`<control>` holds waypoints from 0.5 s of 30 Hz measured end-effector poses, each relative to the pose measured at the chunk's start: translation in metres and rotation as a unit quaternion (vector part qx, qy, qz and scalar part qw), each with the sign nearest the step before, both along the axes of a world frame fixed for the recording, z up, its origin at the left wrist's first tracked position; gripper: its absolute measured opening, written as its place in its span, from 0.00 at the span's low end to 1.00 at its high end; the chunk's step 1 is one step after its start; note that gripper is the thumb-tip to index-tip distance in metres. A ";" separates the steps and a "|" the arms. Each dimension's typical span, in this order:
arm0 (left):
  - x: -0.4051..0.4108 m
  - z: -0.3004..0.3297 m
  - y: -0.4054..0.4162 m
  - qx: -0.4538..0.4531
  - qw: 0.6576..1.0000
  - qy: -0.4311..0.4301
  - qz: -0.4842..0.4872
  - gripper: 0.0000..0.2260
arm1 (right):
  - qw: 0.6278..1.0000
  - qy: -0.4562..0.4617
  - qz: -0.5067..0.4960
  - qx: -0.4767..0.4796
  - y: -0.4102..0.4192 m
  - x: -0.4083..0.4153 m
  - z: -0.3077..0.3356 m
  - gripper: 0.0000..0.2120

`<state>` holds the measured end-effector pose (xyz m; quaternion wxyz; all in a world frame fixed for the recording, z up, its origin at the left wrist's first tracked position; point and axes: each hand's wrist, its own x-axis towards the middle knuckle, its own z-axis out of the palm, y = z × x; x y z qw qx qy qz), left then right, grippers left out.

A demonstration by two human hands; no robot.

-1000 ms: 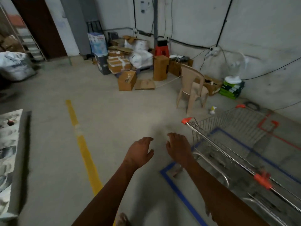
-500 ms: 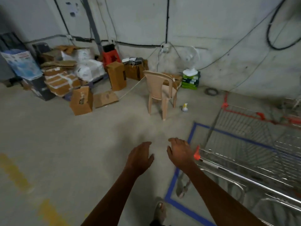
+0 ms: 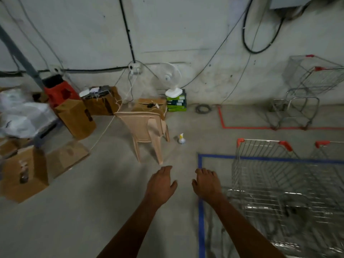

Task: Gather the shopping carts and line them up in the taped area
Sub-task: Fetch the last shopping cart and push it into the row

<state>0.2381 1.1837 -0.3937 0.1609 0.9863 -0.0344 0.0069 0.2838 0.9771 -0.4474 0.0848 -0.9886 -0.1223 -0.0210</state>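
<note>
Nearest to me, both bare forearms reach forward over the grey concrete floor (image 3: 93,211). My left hand (image 3: 161,185) and my right hand (image 3: 206,184) hover palm-down with fingers loosely spread, holding nothing and touching nothing. Just right of the right hand stands a silver wire shopping cart with red corner caps (image 3: 270,183), inside the blue tape rectangle (image 3: 200,183) on the floor; its near end is blurred and runs out of view at the bottom. A second wire cart (image 3: 329,151) sits right beside it, cut off by the right edge, so I can't tell whether the two are nested. Both baskets look empty as far as I can see.

Farther on, a beige plastic chair (image 3: 147,131) stands left of a small white spray bottle (image 3: 182,139). To the left lie brown cardboard boxes (image 3: 76,118), blurred; one open box (image 3: 100,102) by the wall holds items I cannot identify. Against the far wall a white fan (image 3: 171,81) rests on stacked green boxes (image 3: 176,103). At far right, a third wire cart (image 3: 312,79) stands by the wall behind a line of red tape (image 3: 247,127), well apart from the blue area.
</note>
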 end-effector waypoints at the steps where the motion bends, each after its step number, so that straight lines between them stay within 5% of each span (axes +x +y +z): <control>1: 0.027 -0.001 0.003 0.004 1.000 -0.002 -0.014 0.27 | 1.000 0.000 -0.015 0.000 0.001 0.020 -0.001 0.19; 15: 0.447 -0.036 0.001 -0.008 0.979 0.028 -0.203 0.30 | 0.973 -0.010 -0.232 0.015 -0.035 0.332 -0.010 0.22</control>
